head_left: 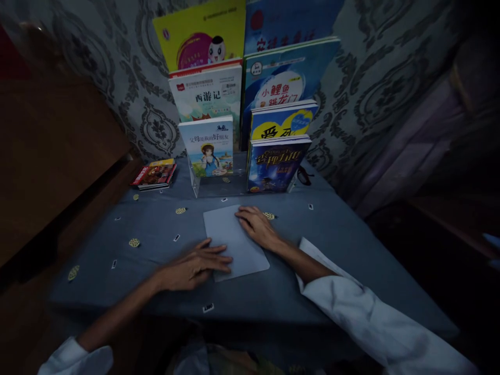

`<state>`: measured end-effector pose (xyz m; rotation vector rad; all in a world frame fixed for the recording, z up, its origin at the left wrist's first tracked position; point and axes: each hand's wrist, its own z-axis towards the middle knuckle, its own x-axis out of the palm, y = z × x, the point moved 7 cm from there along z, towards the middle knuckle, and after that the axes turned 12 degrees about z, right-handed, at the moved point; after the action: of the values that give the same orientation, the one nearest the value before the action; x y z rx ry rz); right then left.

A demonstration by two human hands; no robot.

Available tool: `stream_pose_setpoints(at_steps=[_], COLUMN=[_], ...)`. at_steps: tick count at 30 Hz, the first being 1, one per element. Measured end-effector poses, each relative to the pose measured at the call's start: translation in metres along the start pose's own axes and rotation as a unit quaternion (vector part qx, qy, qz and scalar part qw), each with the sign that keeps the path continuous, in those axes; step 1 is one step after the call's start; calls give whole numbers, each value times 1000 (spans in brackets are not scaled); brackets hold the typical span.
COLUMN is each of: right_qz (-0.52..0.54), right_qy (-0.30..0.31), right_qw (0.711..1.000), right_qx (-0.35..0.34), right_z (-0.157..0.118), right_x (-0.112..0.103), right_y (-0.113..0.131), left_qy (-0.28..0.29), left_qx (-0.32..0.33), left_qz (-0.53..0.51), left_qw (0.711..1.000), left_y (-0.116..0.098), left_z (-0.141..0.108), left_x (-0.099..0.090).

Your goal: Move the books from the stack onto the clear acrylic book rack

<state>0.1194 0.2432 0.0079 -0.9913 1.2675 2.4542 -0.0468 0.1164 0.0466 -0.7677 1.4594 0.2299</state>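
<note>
"Where's the pale sheet point(248, 259)?"
"On the blue-grey tablecloth point(347, 234), mid-table. Your left hand point(199, 266) lies fingers spread on its left edge; your right hand point(257, 225), fingers loosely together, on its far right."
"And around you?"
"Pineapple prints point(134, 242) dot the cloth; books point(209, 151) stand far off before a patterned wall point(375, 67)."

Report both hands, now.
Left hand: open, across the paper's left edge.
Right hand: open, across its right edge.
</note>
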Motion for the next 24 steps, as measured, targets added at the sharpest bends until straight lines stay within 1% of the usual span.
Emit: stream_pose_setpoints(at_steps=[3,6,8,10,12,17,24], right_qz=[-29,-72,-93,-97,-89,-64,-54], right_qy=[2,4,2,-1,-2,-8,-13], right_qw=[999,997,996,995,996,998,998], right_qx=[-15,-17,-14,-14,-16,-2,-14], right_z=[-8,-16,-20,-21,-21,-19,-20], right_x=[3,5,5,5,3,-2,-3], right_y=[9,18,22,24,25,19,19], left_qy=[-60,-131,-155,-162,-163,-152,-158], left_qx=[-76,-168,-202,-210,-209,-196,-193], left_qz=[71,161,194,206,203,196,236], left_qw=[993,964,947,942,943,949,939], left_y=[22,46,57,63,67,77,84], left_z=[2,3,5,10,16,31,48], left_x=[5,9,12,14,14,6,-2])
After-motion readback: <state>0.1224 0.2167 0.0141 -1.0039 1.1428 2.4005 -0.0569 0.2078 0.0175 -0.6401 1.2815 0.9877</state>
